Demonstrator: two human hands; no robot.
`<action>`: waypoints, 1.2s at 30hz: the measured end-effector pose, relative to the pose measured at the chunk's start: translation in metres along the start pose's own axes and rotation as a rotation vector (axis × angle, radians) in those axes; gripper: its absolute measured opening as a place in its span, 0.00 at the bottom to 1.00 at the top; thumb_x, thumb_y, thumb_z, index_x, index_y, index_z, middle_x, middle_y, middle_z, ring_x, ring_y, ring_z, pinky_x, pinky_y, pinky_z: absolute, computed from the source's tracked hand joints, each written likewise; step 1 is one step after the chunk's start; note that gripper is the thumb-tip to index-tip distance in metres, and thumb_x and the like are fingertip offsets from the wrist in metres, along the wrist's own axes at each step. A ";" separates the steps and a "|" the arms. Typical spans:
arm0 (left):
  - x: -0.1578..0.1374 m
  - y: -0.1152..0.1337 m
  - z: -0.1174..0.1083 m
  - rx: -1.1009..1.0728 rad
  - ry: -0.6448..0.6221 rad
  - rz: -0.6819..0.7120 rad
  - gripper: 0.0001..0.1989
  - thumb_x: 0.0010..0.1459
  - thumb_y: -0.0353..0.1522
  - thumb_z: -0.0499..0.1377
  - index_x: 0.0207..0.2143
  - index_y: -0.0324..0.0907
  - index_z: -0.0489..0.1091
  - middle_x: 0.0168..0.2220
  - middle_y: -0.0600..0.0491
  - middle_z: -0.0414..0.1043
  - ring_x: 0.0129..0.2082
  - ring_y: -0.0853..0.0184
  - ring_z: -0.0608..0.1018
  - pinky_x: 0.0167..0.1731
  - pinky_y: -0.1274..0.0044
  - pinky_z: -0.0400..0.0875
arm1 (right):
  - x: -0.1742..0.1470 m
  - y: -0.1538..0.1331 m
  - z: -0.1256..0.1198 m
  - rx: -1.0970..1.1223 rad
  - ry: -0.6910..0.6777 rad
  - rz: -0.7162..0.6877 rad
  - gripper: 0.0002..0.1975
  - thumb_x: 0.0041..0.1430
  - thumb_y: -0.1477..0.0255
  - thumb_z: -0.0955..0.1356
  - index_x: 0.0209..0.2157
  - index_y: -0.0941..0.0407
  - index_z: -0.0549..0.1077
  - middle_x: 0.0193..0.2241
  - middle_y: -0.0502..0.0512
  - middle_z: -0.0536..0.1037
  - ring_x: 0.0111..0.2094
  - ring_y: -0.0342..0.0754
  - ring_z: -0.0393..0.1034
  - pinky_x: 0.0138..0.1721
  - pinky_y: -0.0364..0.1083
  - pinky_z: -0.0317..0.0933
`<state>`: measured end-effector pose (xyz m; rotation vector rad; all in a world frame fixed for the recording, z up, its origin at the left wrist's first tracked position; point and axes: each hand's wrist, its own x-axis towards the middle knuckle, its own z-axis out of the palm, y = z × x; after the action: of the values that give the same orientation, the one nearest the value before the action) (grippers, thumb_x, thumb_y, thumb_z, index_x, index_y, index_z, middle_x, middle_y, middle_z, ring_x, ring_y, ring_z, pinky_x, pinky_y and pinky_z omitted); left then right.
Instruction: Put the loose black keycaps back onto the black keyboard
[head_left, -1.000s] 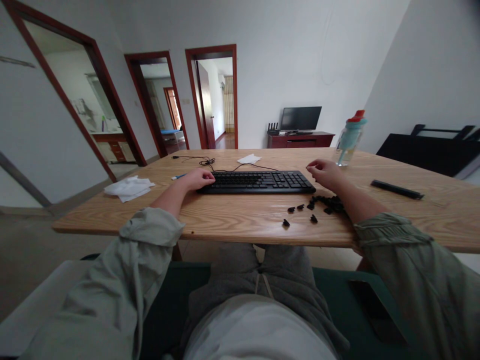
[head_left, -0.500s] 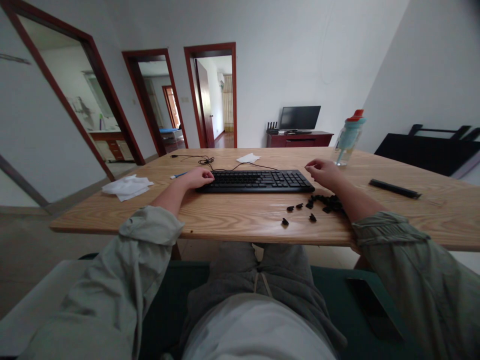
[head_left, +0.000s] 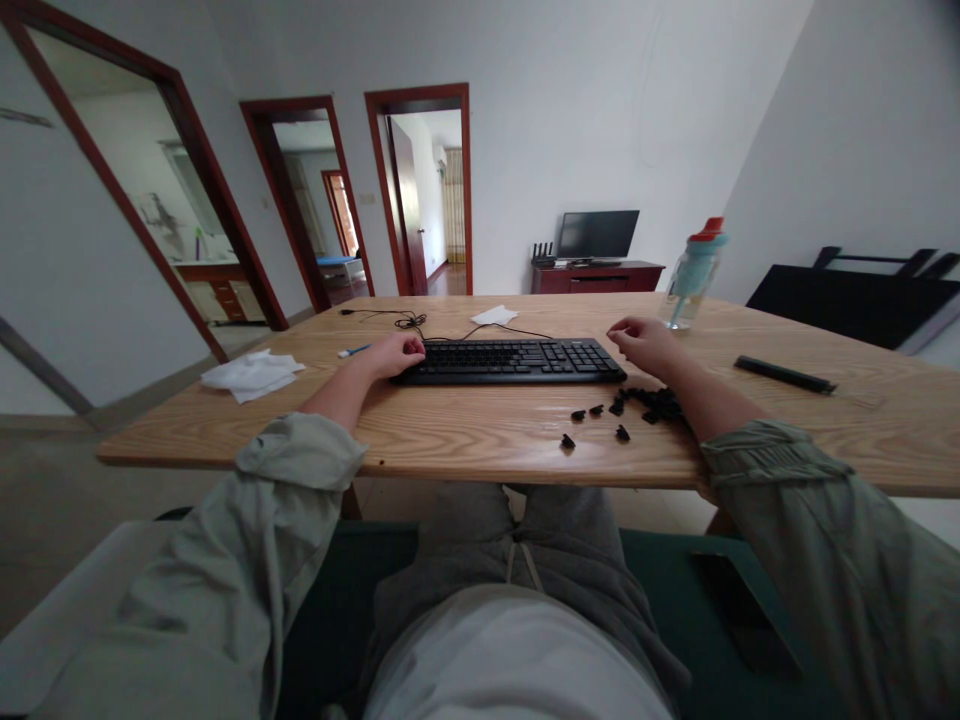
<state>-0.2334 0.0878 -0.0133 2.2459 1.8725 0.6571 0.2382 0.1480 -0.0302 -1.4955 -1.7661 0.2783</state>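
A black keyboard (head_left: 517, 362) lies lengthwise across the wooden table in front of me. My left hand (head_left: 396, 354) is at its left end, fingers curled closed over the corner. Just off the right end is my right hand (head_left: 637, 342), its thumb and fingertips pinched together; whatever may be between them is too small or hidden to make out. Below that hand, partly behind the forearm, sits a pile of loose black keycaps (head_left: 660, 404). Several single keycaps (head_left: 568, 441) lie scattered to its left, nearer the table's front edge.
A clear bottle with a red lid (head_left: 694, 275) stands behind my right hand. Farther right lies a long black strip (head_left: 784, 374). White tissues (head_left: 253, 374) are at the left, another piece (head_left: 495, 315) behind the keyboard. The coiled cable (head_left: 410, 320) and a blue-and-white stick (head_left: 352, 351) lie near my left hand.
The whole view has shifted very slightly. Both hands keep their places at the keyboard's ends, and the keycaps have not moved.
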 end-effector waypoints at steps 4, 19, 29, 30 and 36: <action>-0.002 -0.001 -0.002 0.008 -0.019 0.053 0.12 0.57 0.37 0.60 0.38 0.40 0.77 0.34 0.51 0.78 0.34 0.66 0.76 0.39 0.76 0.71 | 0.000 0.001 0.000 -0.012 0.006 -0.002 0.10 0.60 0.67 0.67 0.37 0.58 0.76 0.25 0.54 0.75 0.28 0.46 0.70 0.29 0.43 0.61; -0.010 0.009 -0.013 0.175 -0.105 0.111 0.17 0.58 0.39 0.60 0.44 0.40 0.81 0.43 0.49 0.80 0.41 0.64 0.79 0.44 0.77 0.71 | 0.002 0.003 -0.001 -0.044 -0.005 -0.009 0.10 0.60 0.66 0.66 0.37 0.57 0.76 0.26 0.54 0.75 0.28 0.46 0.70 0.29 0.43 0.61; -0.007 0.002 -0.012 0.183 -0.099 0.126 0.18 0.59 0.41 0.57 0.44 0.42 0.81 0.44 0.49 0.80 0.42 0.62 0.79 0.45 0.76 0.71 | 0.000 0.000 0.000 -0.014 -0.011 0.006 0.10 0.61 0.67 0.66 0.37 0.58 0.76 0.25 0.54 0.74 0.26 0.46 0.69 0.29 0.43 0.62; -0.007 0.002 -0.012 0.189 -0.105 0.126 0.18 0.59 0.41 0.58 0.45 0.42 0.81 0.44 0.49 0.80 0.42 0.62 0.79 0.45 0.76 0.71 | 0.000 0.000 0.000 -0.012 -0.009 0.004 0.10 0.61 0.67 0.66 0.37 0.58 0.76 0.25 0.54 0.74 0.26 0.46 0.69 0.29 0.43 0.62; -0.008 0.005 -0.011 0.220 -0.092 0.133 0.19 0.60 0.41 0.56 0.46 0.41 0.80 0.44 0.49 0.79 0.43 0.63 0.78 0.45 0.76 0.70 | 0.001 0.004 0.000 -0.008 -0.006 -0.015 0.11 0.60 0.66 0.66 0.37 0.58 0.76 0.24 0.53 0.74 0.26 0.45 0.68 0.28 0.42 0.61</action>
<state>-0.2343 0.0772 -0.0036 2.5063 1.8445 0.3719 0.2406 0.1504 -0.0321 -1.4876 -1.7842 0.2688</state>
